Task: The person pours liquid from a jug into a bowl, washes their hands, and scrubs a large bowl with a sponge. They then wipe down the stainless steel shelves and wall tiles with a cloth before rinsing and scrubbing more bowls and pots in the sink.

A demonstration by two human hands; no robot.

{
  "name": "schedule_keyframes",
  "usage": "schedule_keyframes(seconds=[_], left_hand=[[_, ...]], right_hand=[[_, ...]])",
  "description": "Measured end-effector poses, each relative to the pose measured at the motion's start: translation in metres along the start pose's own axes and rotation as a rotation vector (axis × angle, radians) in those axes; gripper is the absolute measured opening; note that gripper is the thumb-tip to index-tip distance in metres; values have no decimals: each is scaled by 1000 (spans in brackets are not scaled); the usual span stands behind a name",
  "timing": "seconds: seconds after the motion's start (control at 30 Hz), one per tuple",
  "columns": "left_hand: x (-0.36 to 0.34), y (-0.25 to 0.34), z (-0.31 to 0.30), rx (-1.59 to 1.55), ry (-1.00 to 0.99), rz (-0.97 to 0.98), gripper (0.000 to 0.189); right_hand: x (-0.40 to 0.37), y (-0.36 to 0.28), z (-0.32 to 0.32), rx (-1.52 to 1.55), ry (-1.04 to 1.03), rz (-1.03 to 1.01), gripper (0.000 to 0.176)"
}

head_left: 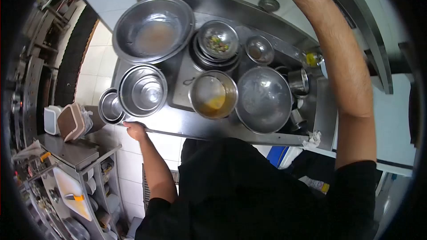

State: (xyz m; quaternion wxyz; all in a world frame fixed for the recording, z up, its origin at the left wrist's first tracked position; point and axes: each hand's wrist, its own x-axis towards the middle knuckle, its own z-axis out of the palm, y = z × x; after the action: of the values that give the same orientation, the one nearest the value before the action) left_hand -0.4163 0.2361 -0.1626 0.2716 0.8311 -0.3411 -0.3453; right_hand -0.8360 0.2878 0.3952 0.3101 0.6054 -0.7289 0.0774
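Observation:
My left hand (pixel 135 130) is at the front left corner of the steel sink counter. Its fingers are closed at the lower edge of a small steel pot (pixel 110 106), which juts past the counter's left end over the floor. Right beside that pot stands a larger, shiny steel pot (pixel 143 90). My right forearm (pixel 342 58) reaches up past the counter's right side, and the hand is cut off by the top edge of the view.
On the counter (pixel 178 126) are a wide basin (pixel 122 40) with cloudy water, stacked bowls (pixel 218 40) with food scraps, a pot (pixel 213 91) with yellow liquid, a big bowl (pixel 264 100) and a steel cup (pixel 298 82). A shelf rack (pixel 95 155) stands to the left.

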Motion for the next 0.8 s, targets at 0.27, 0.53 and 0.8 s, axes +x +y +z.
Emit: schedule_keyframes(seconds=[0.27,0.53,0.8], left_hand=[[6,-38,-44,-76,-224,23,87],[-188,-63,-85,211,-75,793,21],[-444,25,1,360,-776,1750,40]], right_hand=[[-215,256,-10,-465,263,292,54],[-466,581,-100,-486,443,658,38],[-595,541,-66,302,383,1059,37]])
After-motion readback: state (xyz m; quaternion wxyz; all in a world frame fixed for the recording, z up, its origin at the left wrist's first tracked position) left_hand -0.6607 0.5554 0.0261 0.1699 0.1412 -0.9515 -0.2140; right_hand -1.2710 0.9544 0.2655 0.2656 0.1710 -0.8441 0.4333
